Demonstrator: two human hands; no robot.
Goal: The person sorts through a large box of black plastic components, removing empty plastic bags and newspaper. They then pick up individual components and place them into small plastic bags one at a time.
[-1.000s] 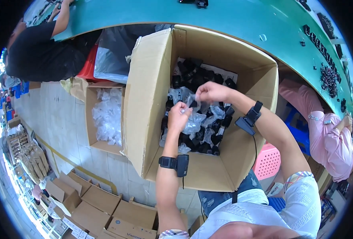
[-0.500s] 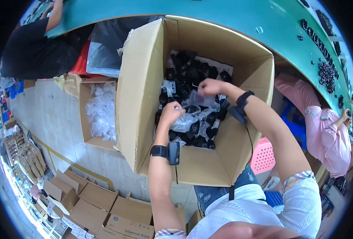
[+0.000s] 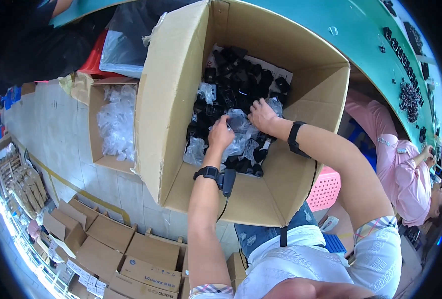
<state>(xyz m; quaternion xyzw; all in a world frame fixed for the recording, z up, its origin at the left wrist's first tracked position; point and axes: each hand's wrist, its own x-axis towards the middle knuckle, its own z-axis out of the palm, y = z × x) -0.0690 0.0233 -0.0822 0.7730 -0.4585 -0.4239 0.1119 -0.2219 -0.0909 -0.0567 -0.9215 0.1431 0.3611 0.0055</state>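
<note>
Inside a large open cardboard box [image 3: 181,99], both of my hands reach down to a pile of small black plastic parts [image 3: 231,92] mixed with crumpled clear plastic bags [image 3: 238,142]. My left hand [image 3: 221,135] is at the left edge of the bags, its fingers bent together; whatever they hold is hidden. On the other side of the bags, my right hand [image 3: 264,118] touches the pile with bent fingers slightly apart, nothing visibly gripped. Black straps with small devices circle both wrists.
A smaller carton [image 3: 113,162] full of clear plastic bags stands left of the box. Beyond runs a green worktable [image 3: 320,22] with rows of black parts. A person in pink [image 3: 403,174] sits at right. Stacked cartons [image 3: 151,254] and a pink perforated stool [image 3: 325,189] are nearby.
My right hand has come down from above the pile, where it held a clear plastic bag, to its surface. My left hand has shifted slightly farther away. The whole view has moved a little.
</note>
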